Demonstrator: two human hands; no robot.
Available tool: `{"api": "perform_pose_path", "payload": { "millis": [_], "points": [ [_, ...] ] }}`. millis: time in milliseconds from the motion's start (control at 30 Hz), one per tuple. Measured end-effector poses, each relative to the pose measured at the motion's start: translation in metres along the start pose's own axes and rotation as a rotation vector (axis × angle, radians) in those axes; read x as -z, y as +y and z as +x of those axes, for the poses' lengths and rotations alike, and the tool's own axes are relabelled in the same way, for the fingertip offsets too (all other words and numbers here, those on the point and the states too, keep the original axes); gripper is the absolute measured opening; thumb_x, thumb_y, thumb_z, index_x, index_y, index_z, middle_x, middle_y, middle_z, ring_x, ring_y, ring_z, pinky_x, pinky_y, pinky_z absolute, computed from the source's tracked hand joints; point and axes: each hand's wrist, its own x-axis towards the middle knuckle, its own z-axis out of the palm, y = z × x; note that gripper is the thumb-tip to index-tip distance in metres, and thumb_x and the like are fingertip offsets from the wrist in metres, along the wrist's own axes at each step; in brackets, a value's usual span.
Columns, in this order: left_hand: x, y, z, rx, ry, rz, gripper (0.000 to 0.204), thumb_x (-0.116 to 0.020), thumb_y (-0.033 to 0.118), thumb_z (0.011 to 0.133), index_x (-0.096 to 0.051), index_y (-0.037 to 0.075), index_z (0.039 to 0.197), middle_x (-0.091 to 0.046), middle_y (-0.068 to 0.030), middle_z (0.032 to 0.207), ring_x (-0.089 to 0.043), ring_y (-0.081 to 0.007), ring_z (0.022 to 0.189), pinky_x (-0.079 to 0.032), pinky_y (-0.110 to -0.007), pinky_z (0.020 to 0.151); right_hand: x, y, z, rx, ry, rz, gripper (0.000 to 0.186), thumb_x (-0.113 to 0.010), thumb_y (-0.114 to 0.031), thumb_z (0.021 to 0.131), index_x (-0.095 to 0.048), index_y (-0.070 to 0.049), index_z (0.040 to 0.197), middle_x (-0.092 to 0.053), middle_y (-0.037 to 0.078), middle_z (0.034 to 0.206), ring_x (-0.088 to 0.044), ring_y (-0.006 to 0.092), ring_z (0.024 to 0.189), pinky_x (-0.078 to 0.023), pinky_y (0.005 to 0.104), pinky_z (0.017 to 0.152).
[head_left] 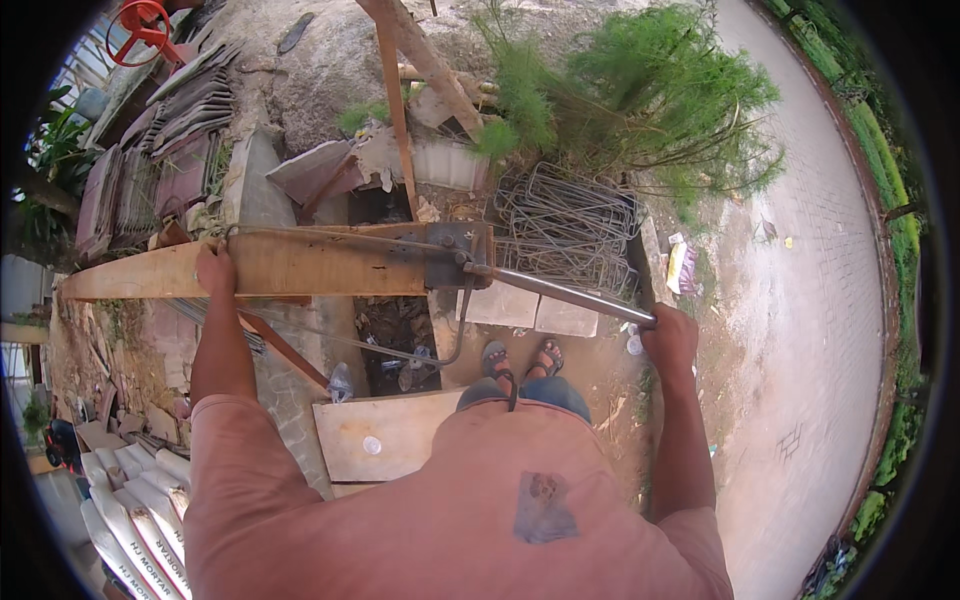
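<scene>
A long wooden beam [330, 268] crosses in front of me, with a dark metal plate [455, 255] fixed at its right end. A thin steel rod [375, 239] runs along the beam's top, turns at the plate and comes back leftward below it. My left hand [214, 267] is over the beam's left part, its fingers closed at the rod's far left stretch; the fingertips are partly hidden. My right hand [670, 335] is wrapped round the end of a shiny metal pipe handle [570, 292], which slants from the plate out to the right.
Beyond the beam lies a pile of bent steel stirrups [570, 225] beside a feathery green bush [660, 90]. Stacked roof tiles [110, 195] stand far left, white sacks [140, 510] near left. Below the beam is a dark pit [395, 330]; a paved road [800, 350] runs along the right.
</scene>
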Motion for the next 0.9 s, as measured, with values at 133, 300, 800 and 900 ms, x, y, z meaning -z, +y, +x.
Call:
{"api": "perform_pose_path", "payload": {
  "millis": [133,300,800,900],
  "points": [
    [0.02,-0.001,0.001,-0.082,-0.122,-0.289,0.034,-0.061,0.031,0.09,-0.061,-0.001,0.102,-0.065,-0.018,0.1,-0.061,-0.035,0.096,-0.045,-0.045,0.084,0.009,0.001,0.019,-0.007,-0.109,-0.03,0.011,-0.064,-0.018,0.072,-0.061,-0.007,0.074,-0.064,0.014,0.073,-0.063,0.0357,0.075,-0.046,0.0474,0.066],
    [0.11,0.12,-0.153,-0.47,-0.455,-0.69,0.045,-0.065,0.024,0.088,-0.052,0.004,0.126,-0.056,-0.0177,0.123,-0.049,-0.0349,0.121,-0.037,-0.042,0.101,-0.006,0.005,0.012,-0.009,-0.075,0.014,0.014,-0.066,-0.02,0.072,-0.062,-0.007,0.076,-0.063,0.016,0.073,-0.062,0.0367,0.074,-0.046,0.0479,0.066],
    [0.188,0.182,-0.214,-1.004,-0.303,-0.316,0.021,-0.072,0.025,0.076,-0.061,0.009,0.083,-0.056,-0.0092,0.076,-0.059,-0.0334,0.071,-0.045,-0.043,0.062,-0.031,0.009,0.031,-0.113,-0.001,0.393,0.034,-0.074,-0.035,0.078,-0.062,-0.003,0.076,-0.059,0.017,0.064,-0.056,0.0369,0.059,-0.043,0.0428,0.056],
    [0.207,0.217,-0.201,-0.876,-0.234,-0.197,0.02,-0.069,0.026,0.081,-0.06,0.007,0.081,-0.058,-0.0107,0.075,-0.058,-0.0353,0.069,-0.044,-0.04,0.059,-0.034,-0.001,0.018,-0.146,-0.057,0.47,0.037,-0.074,-0.037,0.078,-0.063,-0.002,0.074,-0.057,0.015,0.06,-0.054,0.0308,0.054,-0.042,0.0409,0.054]
  ]
}}
